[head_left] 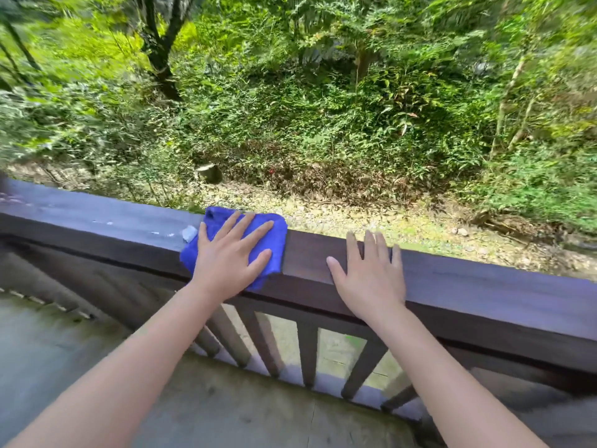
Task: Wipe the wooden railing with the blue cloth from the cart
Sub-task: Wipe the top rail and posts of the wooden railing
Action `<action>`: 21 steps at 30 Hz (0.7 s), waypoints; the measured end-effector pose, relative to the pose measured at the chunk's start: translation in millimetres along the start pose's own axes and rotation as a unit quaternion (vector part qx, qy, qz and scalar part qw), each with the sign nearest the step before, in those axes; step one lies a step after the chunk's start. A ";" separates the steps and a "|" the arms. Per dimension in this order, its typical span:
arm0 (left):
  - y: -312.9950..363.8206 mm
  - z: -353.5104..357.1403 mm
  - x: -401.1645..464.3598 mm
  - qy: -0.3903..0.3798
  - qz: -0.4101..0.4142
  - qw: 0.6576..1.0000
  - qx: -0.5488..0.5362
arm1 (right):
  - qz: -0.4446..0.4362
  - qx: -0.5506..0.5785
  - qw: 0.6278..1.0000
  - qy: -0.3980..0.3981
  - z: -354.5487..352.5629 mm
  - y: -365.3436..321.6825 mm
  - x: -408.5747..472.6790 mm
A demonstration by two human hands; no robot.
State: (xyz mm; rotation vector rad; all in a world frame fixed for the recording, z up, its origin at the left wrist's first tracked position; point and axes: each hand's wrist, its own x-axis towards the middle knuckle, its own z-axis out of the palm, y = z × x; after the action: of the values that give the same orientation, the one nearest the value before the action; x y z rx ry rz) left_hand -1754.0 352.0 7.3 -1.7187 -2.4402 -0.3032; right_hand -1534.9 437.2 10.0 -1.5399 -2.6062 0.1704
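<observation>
A dark brown wooden railing [484,286] runs across the view from upper left to lower right. The blue cloth [274,240] lies folded on its top face and drapes over the near edge. My left hand [229,253] presses flat on the cloth with fingers spread. To the right, my right hand [371,276] rests flat on the bare rail top, fingers together, holding nothing. A small whitish patch [190,233] sits on the rail just left of the cloth. The cart is not in view.
Vertical wooden balusters [307,354] stand below the rail. A grey concrete floor [80,344] lies on my side. Beyond the rail the ground drops to leaf litter, a cut stump [210,173] and dense green bushes and trees.
</observation>
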 end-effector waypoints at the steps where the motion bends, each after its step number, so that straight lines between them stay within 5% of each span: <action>1: -20.7 -1.9 0.9 0.010 -0.026 1.000 0.001 | -0.002 -0.002 1.000 -0.002 2.2 -12.5 3.5; 7: -54.7 -1.3 9.7 -0.026 -0.209 0.977 -0.029 | 0.005 -0.017 1.000 0.003 9.4 -45.9 12.8; 12: -1.2 3.7 10.1 -0.052 -0.051 0.997 -0.037 | 0.022 -0.025 0.999 0.012 8.1 -44.9 13.3; 16: -27.4 0.3 12.7 -0.042 0.050 0.997 -0.035 | 0.006 -0.032 0.999 0.003 9.6 -62.9 19.7; 21: -79.1 -5.7 14.7 -0.017 0.065 0.998 -0.012 | -0.056 -0.018 0.998 -0.008 18.5 -117.1 37.3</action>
State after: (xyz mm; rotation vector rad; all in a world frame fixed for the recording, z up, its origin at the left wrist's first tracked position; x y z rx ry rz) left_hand -1833.4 338.1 9.7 -1.8986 -2.3424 -0.2914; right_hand -1656.8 413.0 10.9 -1.4044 -2.7136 0.1274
